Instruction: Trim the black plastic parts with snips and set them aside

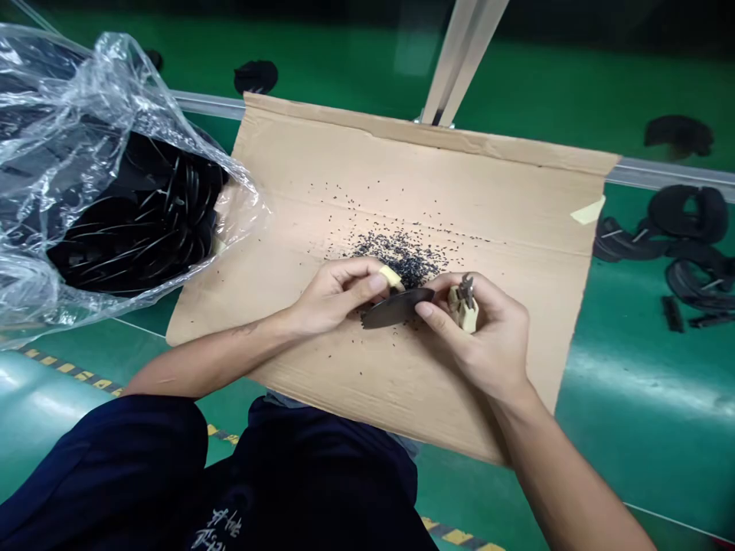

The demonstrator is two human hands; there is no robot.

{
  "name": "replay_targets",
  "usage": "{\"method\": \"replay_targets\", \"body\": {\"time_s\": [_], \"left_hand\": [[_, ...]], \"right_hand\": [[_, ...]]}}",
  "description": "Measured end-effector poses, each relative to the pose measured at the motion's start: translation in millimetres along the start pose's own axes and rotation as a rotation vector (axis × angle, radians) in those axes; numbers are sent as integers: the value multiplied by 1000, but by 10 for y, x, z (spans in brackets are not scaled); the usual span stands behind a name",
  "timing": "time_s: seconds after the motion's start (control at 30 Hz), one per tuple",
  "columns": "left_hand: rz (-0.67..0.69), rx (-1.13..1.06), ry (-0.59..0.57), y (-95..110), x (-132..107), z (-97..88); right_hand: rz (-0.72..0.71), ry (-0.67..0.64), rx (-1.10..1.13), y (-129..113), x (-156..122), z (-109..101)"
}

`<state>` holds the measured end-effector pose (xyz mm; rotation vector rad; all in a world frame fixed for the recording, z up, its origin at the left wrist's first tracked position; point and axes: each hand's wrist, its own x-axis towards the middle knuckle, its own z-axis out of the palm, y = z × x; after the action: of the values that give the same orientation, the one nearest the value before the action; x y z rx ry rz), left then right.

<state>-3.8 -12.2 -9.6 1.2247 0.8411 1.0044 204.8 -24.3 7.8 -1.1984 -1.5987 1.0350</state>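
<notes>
Well, the left hand [336,295] pinches a dark curved strip [396,308] at lower centre of the frame; it looks thin, light and stiff, easiest held by its edges. Just right, the right hand [488,333] pinches a small cream block [462,312] by its sides.

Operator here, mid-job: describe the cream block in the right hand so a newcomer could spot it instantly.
Start at the tan cardboard sheet beside the clear plastic bag of black parts. Just below the heap of black granules near the sheet's middle, the right hand pinches a small cream block. Unlike the dark curved piece next to it, the block is pale, with dark prongs sticking up from it.
</notes>
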Motion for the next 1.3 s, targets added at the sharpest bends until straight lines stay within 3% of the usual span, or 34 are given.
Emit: {"method": "replay_targets", "body": {"time_s": [0.1,0.2,0.33,0.53,0.63,0.8,1.0,1.2,1.3], "left_hand": [[170,228,-72,43,-9,-21],[409,534,-66,37,-4,-45],[591,642,-37,14,-7,-53],[524,521,27,45,-26,-37],[508,458,48,30,-32,-36],[443,416,109,20,-37,-20],[455,405,142,43,-13,3],[555,473,17,50,-4,-35],[653,516,-27,37,17,-69]], "right_hand": [[-168,60,-85,-12,-59,10],[-321,44,-105,-6,-81,6],[-345,55,-186,5,-55,-13],[-88,68,-150,18,-27,-72],[-50,36,-86,25,-32,-133],[-75,-42,-33,17,-11,-182],[-160,116,-95,26,72,-184],[-387,-24,-454,112,61,-204],[-462,-76,-475,112,47,-192]]}}
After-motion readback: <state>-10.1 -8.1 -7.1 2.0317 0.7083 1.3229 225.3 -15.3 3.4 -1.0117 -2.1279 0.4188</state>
